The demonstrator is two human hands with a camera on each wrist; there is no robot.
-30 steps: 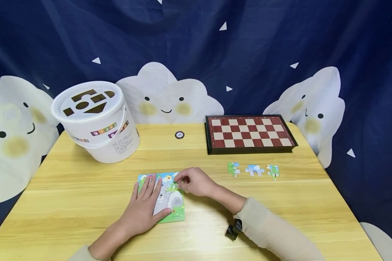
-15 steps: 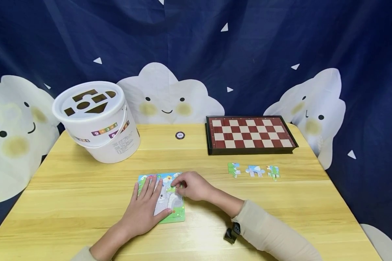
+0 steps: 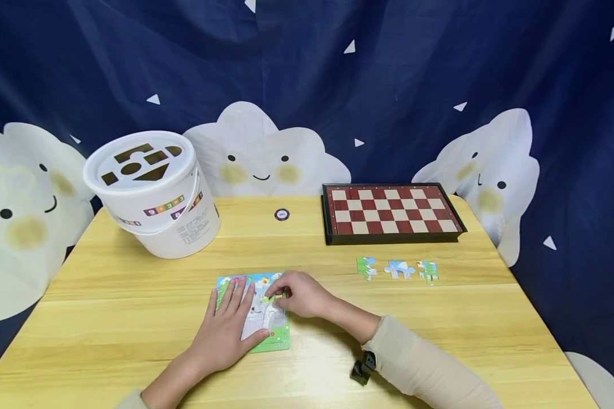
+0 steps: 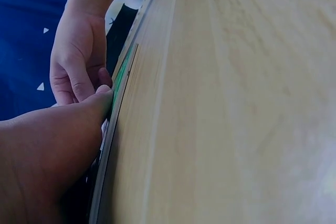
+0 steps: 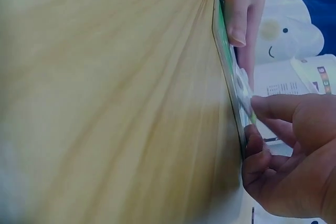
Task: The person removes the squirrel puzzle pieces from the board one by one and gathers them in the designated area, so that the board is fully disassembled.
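A jigsaw puzzle board [image 3: 281,342] with a grey animal in a meadow lies near the middle of the table. My left hand [image 3: 222,328] rests flat on its left half, fingers spread and thumb over the lower part, covering much of the picture. At the board's upper right, my right hand [image 3: 303,295] pinches a puzzle piece [image 5: 245,96] between thumb and index finger. The right wrist view shows that piece tilted up against the board, its far side hidden. Three loose pieces lie in a row to the right: green [image 3: 365,267], blue [image 3: 399,269] and green-blue [image 3: 428,271].
A white bucket [image 3: 184,236] with shaped holes in its lid stands at the back left. A round chip [image 3: 282,215] lies at the back middle. At the back right is a red-and-cream checkered game board [image 3: 394,210]. A dark blue cloud-print curtain [image 3: 307,68] hangs behind the table.
My right hand has shifted slightly down and its fingertips have come a little further left over the board. My left hand and the three loose pieces have stayed in place.
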